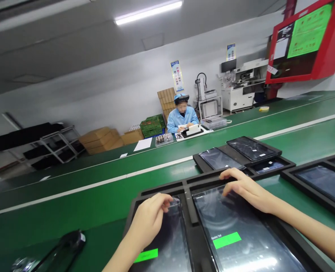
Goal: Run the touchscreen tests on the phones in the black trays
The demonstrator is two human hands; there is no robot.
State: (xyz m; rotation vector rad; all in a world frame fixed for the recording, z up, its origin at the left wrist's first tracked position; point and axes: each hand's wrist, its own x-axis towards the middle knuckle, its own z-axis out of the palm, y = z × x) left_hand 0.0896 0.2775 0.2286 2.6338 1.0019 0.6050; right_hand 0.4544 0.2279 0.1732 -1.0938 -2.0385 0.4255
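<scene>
Two dark tablets with lit screens lie side by side in a black tray [188,206], each showing a bright green bar. Over the top end of the left tablet [174,238] is my left hand [149,219], fingers curled together. Something clear and shiny shows by its fingertips; whether they pinch it is hidden. My right hand [245,190] hangs over the upper part of the right tablet [235,230], fingers bent and apart, holding nothing. I cannot tell whether its fingertips touch the screen.
Behind, another black tray [286,165] carries more tablets, with a further tray [306,192] at right. A dark cabled object [71,241] lies left on the green belt [105,200]. Across it a person in blue [183,117] sits working. A red cabinet [330,49] hangs upper right.
</scene>
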